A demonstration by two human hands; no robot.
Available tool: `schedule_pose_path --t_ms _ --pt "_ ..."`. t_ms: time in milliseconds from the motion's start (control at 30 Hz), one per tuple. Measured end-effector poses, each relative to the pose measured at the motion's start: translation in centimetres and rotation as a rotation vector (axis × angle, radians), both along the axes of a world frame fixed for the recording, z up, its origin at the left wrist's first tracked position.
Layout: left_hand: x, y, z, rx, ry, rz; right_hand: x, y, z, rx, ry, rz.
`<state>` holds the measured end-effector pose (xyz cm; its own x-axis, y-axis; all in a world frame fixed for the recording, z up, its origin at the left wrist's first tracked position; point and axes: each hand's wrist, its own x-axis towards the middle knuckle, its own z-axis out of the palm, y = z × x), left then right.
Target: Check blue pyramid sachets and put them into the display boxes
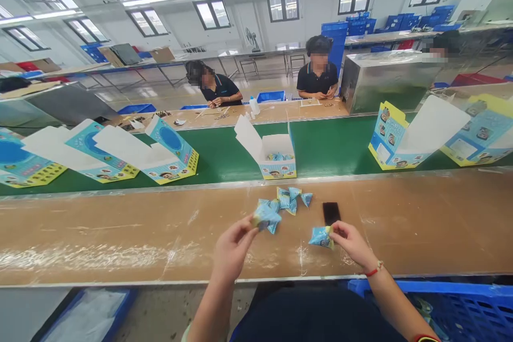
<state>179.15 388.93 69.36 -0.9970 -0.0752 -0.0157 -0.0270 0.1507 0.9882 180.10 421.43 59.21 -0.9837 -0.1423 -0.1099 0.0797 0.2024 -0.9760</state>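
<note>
One blue packet (267,216) in left hand (235,244), another packet (320,236) in right hand (353,244)

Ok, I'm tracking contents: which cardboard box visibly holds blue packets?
The white-lined cardboard box with yellow base, alone mid-row; small blue packets show inside it, none visibly in the others.

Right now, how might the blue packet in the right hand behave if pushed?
The packet is probably light: the right hand pinches just one end. Its angular shape suggests sliding over rolling; its crinkled surface may give.
</note>
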Motion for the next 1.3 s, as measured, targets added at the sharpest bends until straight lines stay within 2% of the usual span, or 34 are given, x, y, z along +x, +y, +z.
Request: schedule_pose_path --t_ms 100,300,467,567,633,767,933,1067,1100,1200,1300 --pt "-0.1 0.1 -0.8 0.044 -0.066 -0.052 0.1 0.2 -0.1 0.003 0.013 0.006" --pt "0.0 1.1 -1.5 0.061 -0.149 -0.129 0.0 0.5 -0.3 0.002 0.025 -0.004" --pt "-1.3 1.2 -2.1 0.099 -0.117 -0.187 -0.2 0.4 0.0 -0.221 -0.018 -0.035" --pt "-1.9 1.2 -2.3 0.006 -0.092 -0.171 0.0 0.8 1.2 -0.094 0.056 -0.083" --pt "-1.9 1.5 -2.4 -0.057 -0.081 -0.159 0.3 1.3 2.4 -0.029 0.076 -0.052" --pt "-1.6 1.7 -2.8 -0.022 -0.124 -0.153 0.8 1.9 4.0 0.020 0.126 -0.034" --pt "-1.7 1.1 -2.3 0.207 -0.247 -0.112 0.7 1.3 3.7 0.032 0.084 -0.027" --pt "-1.7 1.5 -1.7 0.047 -0.173 -0.128 0.7 1.2 3.3 0.018 0.073 -0.045" --pt "-1.6 1.6 -1.8 0.055 -0.155 -0.127 0.8 1.2 3.4 -0.011 0.068 -0.030" --pt "-1.4 1.7 -2.5 0.150 -0.209 -0.181 0.9 1.7 3.9 -0.070 0.058 -0.026" --pt "-1.4 1.7 -3.3 0.060 -0.218 -0.239 0.9 2.0 4.1 -0.126 0.017 -0.012"
